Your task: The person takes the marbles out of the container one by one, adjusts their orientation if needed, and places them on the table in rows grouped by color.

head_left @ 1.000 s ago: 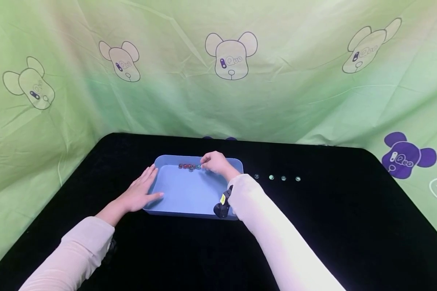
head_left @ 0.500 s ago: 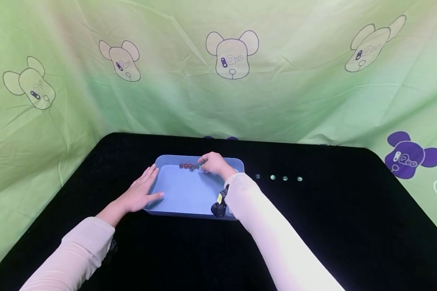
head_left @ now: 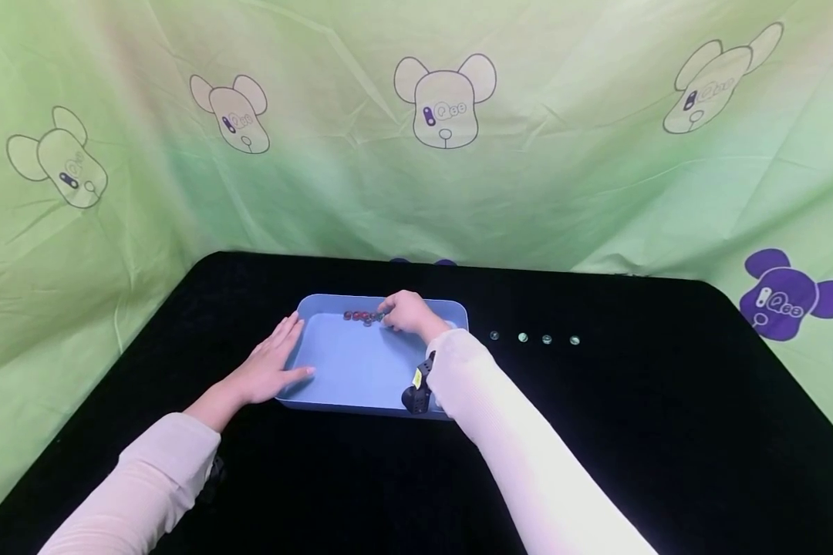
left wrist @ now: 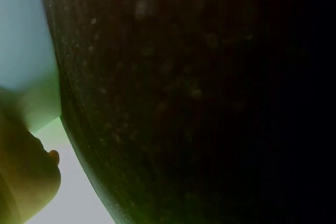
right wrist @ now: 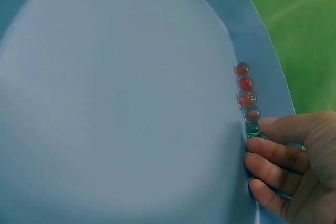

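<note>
Along the far wall of a shallow blue tray [head_left: 361,362] runs a row of small glass marbles. Several have red inside [right wrist: 248,98], and a green marble [right wrist: 254,130] sits at the row's right end, touching or nearly touching its neighbour. My right hand [head_left: 408,312] reaches over the tray and pinches the green marble between thumb and index finger, the other fingers bent beside the wall. My left hand [head_left: 271,368] rests on the tray's left rim with straight fingers, thumb over the inside. In the left wrist view only a blurred part of the hand [left wrist: 26,177] shows.
Several more glass marbles [head_left: 524,338] lie spaced out in a line on the black tabletop [head_left: 632,416], right of the tray. A green patterned cloth [head_left: 305,193] hangs behind the table and at its sides.
My right hand has shifted slightly left toward the red marbles, still pinching the green one. The left hand stays on the rim. The head view has turned slightly.
</note>
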`<state>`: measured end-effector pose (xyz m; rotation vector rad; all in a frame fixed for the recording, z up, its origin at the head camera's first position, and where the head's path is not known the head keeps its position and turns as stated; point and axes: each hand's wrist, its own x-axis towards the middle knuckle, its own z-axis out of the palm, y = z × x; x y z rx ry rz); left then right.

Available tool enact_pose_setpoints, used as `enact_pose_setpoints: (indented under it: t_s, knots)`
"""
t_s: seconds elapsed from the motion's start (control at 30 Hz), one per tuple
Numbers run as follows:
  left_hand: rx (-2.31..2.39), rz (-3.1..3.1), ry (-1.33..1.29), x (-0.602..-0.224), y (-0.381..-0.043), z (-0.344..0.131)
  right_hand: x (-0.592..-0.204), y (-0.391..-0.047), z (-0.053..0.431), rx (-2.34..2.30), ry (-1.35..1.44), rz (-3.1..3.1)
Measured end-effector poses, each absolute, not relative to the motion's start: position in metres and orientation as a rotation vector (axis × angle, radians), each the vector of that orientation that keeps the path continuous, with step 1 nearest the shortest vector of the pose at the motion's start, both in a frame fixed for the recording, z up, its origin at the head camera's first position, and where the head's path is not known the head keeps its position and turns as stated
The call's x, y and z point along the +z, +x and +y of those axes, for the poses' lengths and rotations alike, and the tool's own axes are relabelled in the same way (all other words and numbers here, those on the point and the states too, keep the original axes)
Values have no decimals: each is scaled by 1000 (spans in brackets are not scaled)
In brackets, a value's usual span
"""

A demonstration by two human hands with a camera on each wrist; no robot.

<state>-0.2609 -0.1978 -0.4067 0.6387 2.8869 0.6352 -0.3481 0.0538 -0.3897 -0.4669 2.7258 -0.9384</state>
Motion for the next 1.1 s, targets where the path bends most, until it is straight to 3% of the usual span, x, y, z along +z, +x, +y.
enact_pose_setpoints:
  t_s: [0.07, 0.13, 0.3, 0.37, 0.53, 1.1]
  knots:
    - [640, 2884, 635, -407, -261, -198, -391, -346, 56, -954, -500, 2733]
    - [641, 2883, 634, -407, -260, -197, -418, -370, 59, -1032, -545, 2713]
    - [634, 2890, 640, -406, -261, -197, -432, -389, 57, -1031, -453, 2686]
    - [633, 2891, 641, -406, -261, -197, -407, -367, 53, -960, -393, 2704]
    - [632, 2890, 633, -405, -261, -197, -388, -347, 53, -933, -463, 2762]
    - [631, 2889, 628, -405, -261, -197, -383, -345, 51, -829, -415, 2736]
